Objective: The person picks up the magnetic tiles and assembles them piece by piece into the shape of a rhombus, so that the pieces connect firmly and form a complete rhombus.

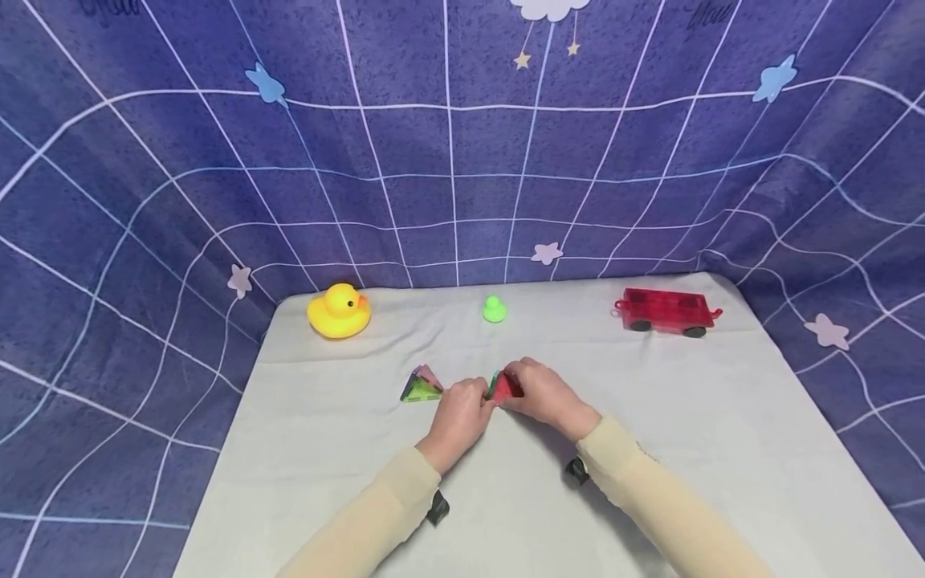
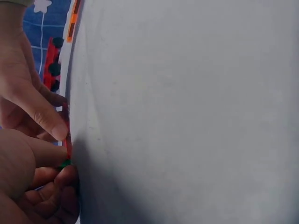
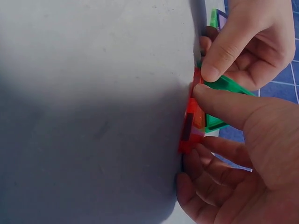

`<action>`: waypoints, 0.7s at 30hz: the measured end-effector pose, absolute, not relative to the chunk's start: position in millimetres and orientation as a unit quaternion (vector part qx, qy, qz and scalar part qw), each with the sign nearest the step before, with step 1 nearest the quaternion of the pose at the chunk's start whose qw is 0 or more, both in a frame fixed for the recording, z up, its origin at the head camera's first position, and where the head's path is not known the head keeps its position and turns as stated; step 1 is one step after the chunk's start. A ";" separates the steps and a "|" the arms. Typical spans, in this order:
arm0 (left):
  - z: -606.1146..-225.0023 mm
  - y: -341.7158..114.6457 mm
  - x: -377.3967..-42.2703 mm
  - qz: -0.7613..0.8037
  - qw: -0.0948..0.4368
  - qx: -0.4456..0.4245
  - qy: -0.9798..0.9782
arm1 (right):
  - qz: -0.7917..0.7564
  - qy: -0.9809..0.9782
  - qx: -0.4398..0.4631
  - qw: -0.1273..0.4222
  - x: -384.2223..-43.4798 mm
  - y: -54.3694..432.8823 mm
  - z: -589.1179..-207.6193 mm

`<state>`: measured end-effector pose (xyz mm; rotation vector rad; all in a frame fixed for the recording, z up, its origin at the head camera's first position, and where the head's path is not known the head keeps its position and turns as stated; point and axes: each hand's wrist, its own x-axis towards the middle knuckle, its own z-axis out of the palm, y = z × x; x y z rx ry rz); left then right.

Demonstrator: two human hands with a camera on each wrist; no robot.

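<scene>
In the head view my left hand [image 1: 461, 413] and right hand [image 1: 545, 395] meet at mid-table over translucent triangular magnetic tiles. Thumb and fingers of the right hand pinch a red triangular magnetic tile [image 3: 189, 126]. A green triangular magnetic tile [image 3: 229, 88] leans against it, with its corner pinched by the left hand; in the left wrist view only a bit of green [image 2: 64, 164] shows between those fingers. Just left of the left hand stands a small tent-like group of tiles [image 1: 421, 388] in green, pink and dark purple. My fingers partly hide the red and green tiles.
Along the back of the white-covered table [image 1: 303, 466] sit a yellow rubber duck [image 1: 338, 313], a small green duck [image 1: 495, 310] and a red toy wagon [image 1: 666, 311]. A blue grid-patterned curtain [image 1: 405, 193] rises behind and at both sides.
</scene>
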<state>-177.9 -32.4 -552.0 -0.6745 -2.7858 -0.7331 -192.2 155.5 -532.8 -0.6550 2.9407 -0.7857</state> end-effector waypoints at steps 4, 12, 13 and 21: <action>-551.3 -33.5 -175.0 -0.256 0.087 -0.219 -0.937 | -0.248 0.944 -0.218 0.016 -190.7 154.2 -530.9; -554.0 -33.9 -176.0 -0.255 0.092 -0.220 -0.937 | -0.242 0.941 -0.236 0.013 -188.9 163.9 -533.9; -554.2 -34.0 -176.3 -0.255 0.090 -0.220 -0.938 | -0.244 0.940 -0.238 0.012 -188.7 166.0 -533.9; -554.9 -33.8 -179.7 -0.261 0.079 -0.221 -0.936 | -0.247 0.941 -0.232 0.006 -184.5 188.8 -531.7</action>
